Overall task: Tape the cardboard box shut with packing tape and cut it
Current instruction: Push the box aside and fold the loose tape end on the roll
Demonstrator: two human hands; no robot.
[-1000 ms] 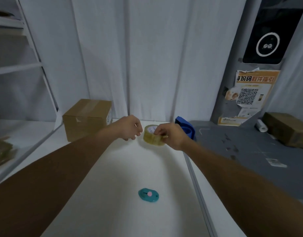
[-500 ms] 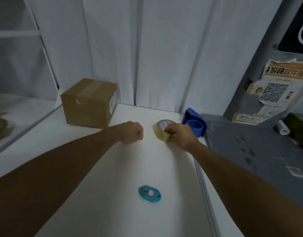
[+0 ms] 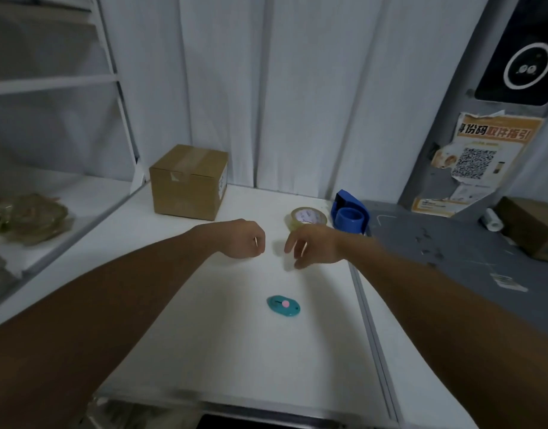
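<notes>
A small brown cardboard box point(image 3: 189, 181) stands at the back left of the white table point(image 3: 235, 351), with clear tape along its top seam and down its front. A roll of clear packing tape point(image 3: 306, 216) lies flat near the back right, just behind my right hand point(image 3: 313, 247). That hand hovers free of the roll, fingers loosely spread and pointing down. My left hand point(image 3: 245, 239) is curled into a loose fist beside it, holding nothing I can see. A teal box cutter point(image 3: 283, 305) with a pink slider lies nearer to me in the middle.
A blue tape dispenser point(image 3: 350, 216) stands right of the roll. A grey surface point(image 3: 452, 258) adjoins on the right, with another brown box point(image 3: 533, 227) and a small white roll point(image 3: 491, 219). White shelves point(image 3: 49, 82) on the left hold crumpled plastic point(image 3: 28, 219).
My right hand has set the tape roll down flat on the table and let go, drawing back toward me. My left hand has stayed curled and moved slightly closer to me.
</notes>
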